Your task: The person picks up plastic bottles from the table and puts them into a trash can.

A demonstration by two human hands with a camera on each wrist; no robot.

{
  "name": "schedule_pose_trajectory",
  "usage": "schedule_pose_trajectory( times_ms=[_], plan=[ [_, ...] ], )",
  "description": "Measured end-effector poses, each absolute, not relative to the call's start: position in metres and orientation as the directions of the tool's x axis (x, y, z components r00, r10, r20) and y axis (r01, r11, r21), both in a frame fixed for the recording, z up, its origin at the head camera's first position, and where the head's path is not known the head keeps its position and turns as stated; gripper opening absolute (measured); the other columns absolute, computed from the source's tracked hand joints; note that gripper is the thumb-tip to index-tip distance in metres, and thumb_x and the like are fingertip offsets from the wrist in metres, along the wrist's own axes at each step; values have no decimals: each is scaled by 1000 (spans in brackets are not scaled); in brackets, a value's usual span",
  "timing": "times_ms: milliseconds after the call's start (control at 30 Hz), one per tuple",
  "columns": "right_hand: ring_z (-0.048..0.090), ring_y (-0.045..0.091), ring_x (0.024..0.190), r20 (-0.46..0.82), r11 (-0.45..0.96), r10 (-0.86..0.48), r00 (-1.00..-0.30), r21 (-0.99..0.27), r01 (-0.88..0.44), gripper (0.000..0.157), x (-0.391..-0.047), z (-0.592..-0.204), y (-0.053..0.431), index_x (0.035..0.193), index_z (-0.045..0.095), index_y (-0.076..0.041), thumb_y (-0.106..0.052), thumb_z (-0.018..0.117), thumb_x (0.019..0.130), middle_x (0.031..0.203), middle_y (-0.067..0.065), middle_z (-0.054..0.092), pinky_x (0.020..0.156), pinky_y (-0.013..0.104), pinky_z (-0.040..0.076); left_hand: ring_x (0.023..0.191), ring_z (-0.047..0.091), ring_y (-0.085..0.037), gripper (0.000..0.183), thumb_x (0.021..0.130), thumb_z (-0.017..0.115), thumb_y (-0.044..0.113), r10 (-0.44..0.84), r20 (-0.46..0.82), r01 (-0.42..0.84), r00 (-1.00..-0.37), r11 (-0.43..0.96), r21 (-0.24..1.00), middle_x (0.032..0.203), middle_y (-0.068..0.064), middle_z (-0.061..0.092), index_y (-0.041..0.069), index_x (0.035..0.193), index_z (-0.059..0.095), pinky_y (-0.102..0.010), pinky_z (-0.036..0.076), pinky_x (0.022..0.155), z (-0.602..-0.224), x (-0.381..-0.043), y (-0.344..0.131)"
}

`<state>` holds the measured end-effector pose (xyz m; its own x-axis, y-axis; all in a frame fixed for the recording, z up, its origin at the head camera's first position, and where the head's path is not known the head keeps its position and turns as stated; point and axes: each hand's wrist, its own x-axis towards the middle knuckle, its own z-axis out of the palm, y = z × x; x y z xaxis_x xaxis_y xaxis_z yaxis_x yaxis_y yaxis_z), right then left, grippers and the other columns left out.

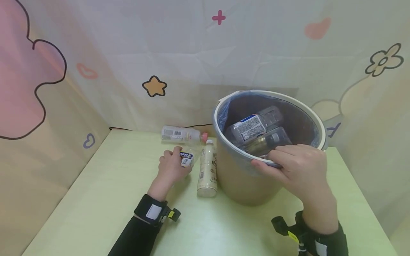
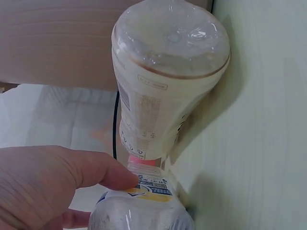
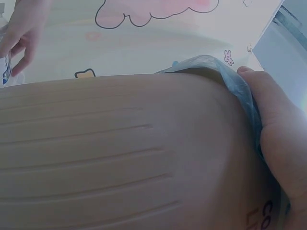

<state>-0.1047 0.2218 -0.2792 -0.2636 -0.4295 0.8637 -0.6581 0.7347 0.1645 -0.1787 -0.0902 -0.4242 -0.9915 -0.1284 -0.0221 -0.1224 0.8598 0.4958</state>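
Observation:
My left hand [image 1: 174,165] grips a clear plastic bottle [image 1: 187,158] with a blue, white and yellow label; the left wrist view shows the thumb on that label [image 2: 154,188]. Just right of it, a cream-labelled bottle [image 1: 207,174] lies on the table, its base toward me. Behind lies another clear bottle [image 1: 180,134] with a pink cap. My right hand [image 1: 298,170] holds the near rim of a brown trash bin [image 1: 250,185], fingers over the edge. The bin has a blue liner bag [image 3: 242,93] and a white rim ring. Inside it are clear empty bottles [image 1: 251,128].
The pale green table [image 1: 96,199] meets a printed cloth backdrop [image 1: 179,46] at the back and both sides. The bin stands at the right of the table, close to the back cloth. A dark cord [image 2: 115,124] runs behind the bottles.

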Motion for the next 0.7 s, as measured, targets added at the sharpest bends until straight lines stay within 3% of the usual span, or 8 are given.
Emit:
schedule_pose_trajectory(
  times_ms=[200,467,700],
  plan=[
    [20,3,41,869,732,-424,-254,164,-661,54,-105,-279,220,48,33,-22,-57,57,80,48,-16,24,42,21,8,101,42,-35,80,75,70,40,-58,16,-47,-998,913,404,119,-20,41,16,139,30,-48,39,80,-434,-185,-97],
    [21,4,40,865,736,-432,-256,174,-654,54,-104,-278,220,47,35,-21,-58,54,81,47,-15,26,42,22,9,96,43,-35,78,83,61,45,96,141,118,-985,980,157,113,-21,47,10,143,25,-46,42,77,-453,-193,-105],
    [22,4,40,867,747,-425,-259,175,-641,53,-104,-279,221,47,36,-22,-59,54,81,47,-15,26,42,22,8,92,44,-35,76,82,61,46,121,203,150,-972,980,132,109,-21,49,8,140,29,-44,42,72,-455,-192,-104]
  ],
)
